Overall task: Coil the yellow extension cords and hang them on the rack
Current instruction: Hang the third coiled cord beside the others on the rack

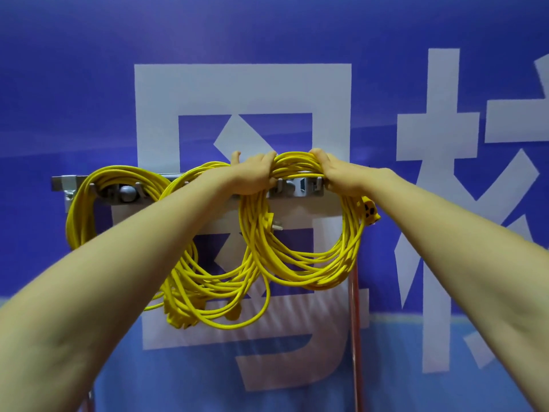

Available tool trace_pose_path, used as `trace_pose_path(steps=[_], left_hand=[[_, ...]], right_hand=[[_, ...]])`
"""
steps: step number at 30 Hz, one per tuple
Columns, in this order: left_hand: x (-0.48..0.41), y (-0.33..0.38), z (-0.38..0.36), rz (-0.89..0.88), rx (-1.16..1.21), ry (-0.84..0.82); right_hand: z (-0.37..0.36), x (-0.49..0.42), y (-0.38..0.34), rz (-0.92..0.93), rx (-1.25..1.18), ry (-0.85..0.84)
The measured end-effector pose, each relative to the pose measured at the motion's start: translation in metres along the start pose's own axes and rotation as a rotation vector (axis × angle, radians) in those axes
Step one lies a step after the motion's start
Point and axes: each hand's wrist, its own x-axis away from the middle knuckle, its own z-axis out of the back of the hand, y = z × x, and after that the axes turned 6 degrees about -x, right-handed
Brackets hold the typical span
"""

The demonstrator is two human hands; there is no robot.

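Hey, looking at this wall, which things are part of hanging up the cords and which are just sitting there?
Part of the job: held coil, gripped by left hand and right hand; left coil and middle coil, already hung; rack.
Just there: blue banner; reddish pole.

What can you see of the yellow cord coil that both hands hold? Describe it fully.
The coil is smooth, bright yellow cord, plastic-looking, wound in many loose loops. The left hand and the right hand grip its top bundle at the grey rack; whether it rests on a hook is hidden. The loops hang before a blue banner. A pronged plug dangles at its left, a socket end at its right.
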Motion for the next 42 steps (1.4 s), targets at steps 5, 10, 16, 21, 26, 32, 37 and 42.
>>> trace_pose_path(steps=[5, 10, 16, 21, 26, 32, 37, 42], left_hand=[[0.012, -0.003, -0.01, -0.013, -0.148, 0.038], [0.032, 0.004, -0.037, 0.067, -0.18, 0.276], [0.036, 0.009, -0.05, 0.086, -0.161, 0.354], [0.034, 0.008, -0.051, 0.089, -0.154, 0.351], [0.036, 0.008, -0.051, 0.066, -0.146, 0.352], [0.044, 0.021, -0.069, 0.121, -0.088, 0.443], [0.045, 0.022, -0.099, 0.14, -0.166, 0.653], [0.05, 0.023, -0.103, 0.155, -0.279, 0.67]], right_hand=[[0.003, -0.002, -0.004, -0.007, 0.029, -0.014], [-0.005, 0.003, -0.004, -0.012, 0.097, 0.044], [-0.024, 0.015, 0.004, 0.013, -0.104, 0.187], [-0.045, 0.031, 0.017, 0.083, -0.382, 0.25], [-0.041, 0.032, 0.022, 0.042, -0.281, 0.214], [-0.014, 0.025, 0.015, 0.0, 0.152, 0.185], [-0.039, 0.03, 0.0, -0.066, 0.207, 0.294], [-0.054, 0.036, -0.01, -0.144, 0.249, 0.378]])
